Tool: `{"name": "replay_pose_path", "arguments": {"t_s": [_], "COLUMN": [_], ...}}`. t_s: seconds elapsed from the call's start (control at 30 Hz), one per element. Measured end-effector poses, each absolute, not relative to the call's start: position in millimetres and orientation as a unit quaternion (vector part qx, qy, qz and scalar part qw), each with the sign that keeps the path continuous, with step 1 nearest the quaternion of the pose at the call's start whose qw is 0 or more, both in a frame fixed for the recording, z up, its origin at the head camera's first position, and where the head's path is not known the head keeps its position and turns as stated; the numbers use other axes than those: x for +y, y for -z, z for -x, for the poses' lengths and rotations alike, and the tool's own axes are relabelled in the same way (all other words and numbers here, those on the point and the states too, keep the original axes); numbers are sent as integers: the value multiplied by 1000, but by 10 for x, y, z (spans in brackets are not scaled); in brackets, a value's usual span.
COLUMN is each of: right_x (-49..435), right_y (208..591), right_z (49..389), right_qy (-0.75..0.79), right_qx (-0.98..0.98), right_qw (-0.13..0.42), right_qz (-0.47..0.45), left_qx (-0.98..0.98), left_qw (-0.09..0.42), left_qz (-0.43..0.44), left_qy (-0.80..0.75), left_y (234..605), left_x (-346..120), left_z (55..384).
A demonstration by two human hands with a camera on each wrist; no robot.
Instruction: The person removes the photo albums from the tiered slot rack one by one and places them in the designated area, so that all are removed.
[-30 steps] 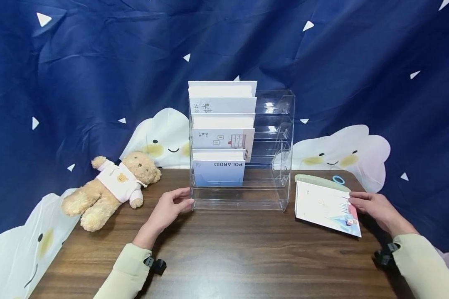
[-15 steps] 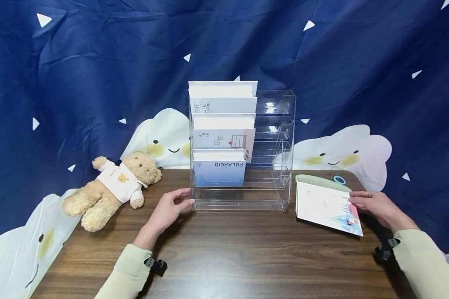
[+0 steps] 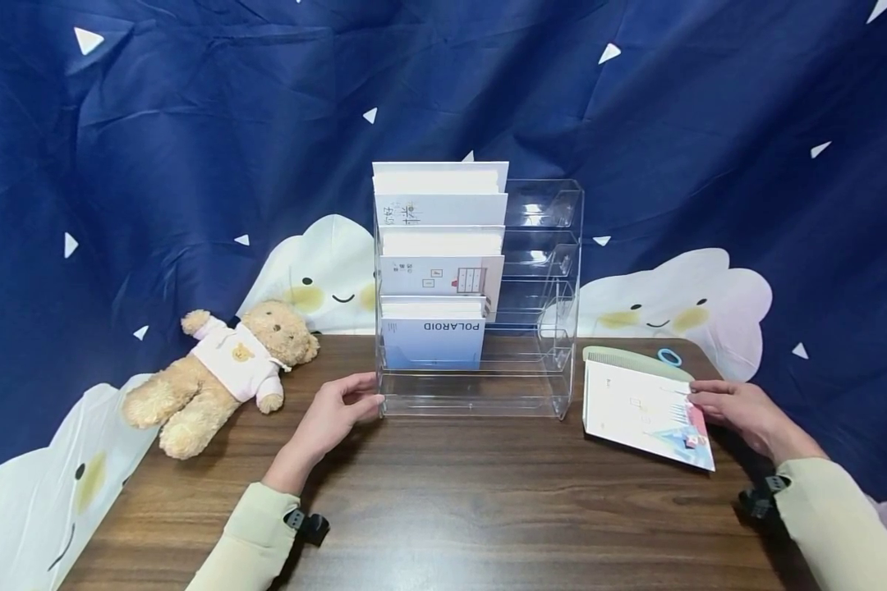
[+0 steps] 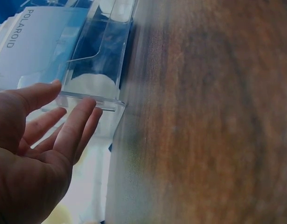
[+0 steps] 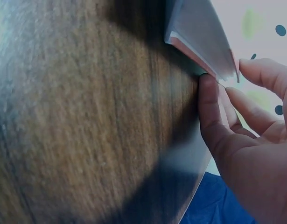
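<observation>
In the head view, a clear acrylic tiered rack stands at the middle of the table, with notebooks in its left half. The lowest is a blue POLAROID notebook. My left hand touches the rack's lower left side, thumb and fingers extended, as the left wrist view also shows. To the right of the rack lies a white notebook with a pink and blue picture at one end. My right hand pinches its right edge, thumb on the upper cover and fingers beneath; the right wrist view shows the covers slightly apart.
A green comb lies partly under the white notebook, with a small blue ring behind it. A teddy bear in a pale top lies at the left. A dark blue cloth with clouds hangs behind the wooden table.
</observation>
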State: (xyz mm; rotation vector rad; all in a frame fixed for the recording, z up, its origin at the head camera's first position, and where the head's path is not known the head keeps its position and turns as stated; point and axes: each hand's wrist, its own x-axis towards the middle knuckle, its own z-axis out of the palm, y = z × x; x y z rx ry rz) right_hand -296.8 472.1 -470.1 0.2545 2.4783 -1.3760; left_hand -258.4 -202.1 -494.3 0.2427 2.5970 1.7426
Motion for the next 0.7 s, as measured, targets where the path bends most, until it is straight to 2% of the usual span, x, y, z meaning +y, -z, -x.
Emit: {"name": "replay_pose_path", "arguments": {"t_s": [0.7], "right_x": [4698], "right_y": [4707], "right_z": [2915], "right_qy": [407], "right_qx": [899], "right_qw": [139], "right_qz": [-84], "left_qx": [826], "left_qw": [1], "left_qz": [-81], "left_qy": [-557], "left_y": [4923], "left_x": [-2011], "left_z": [2574]}}
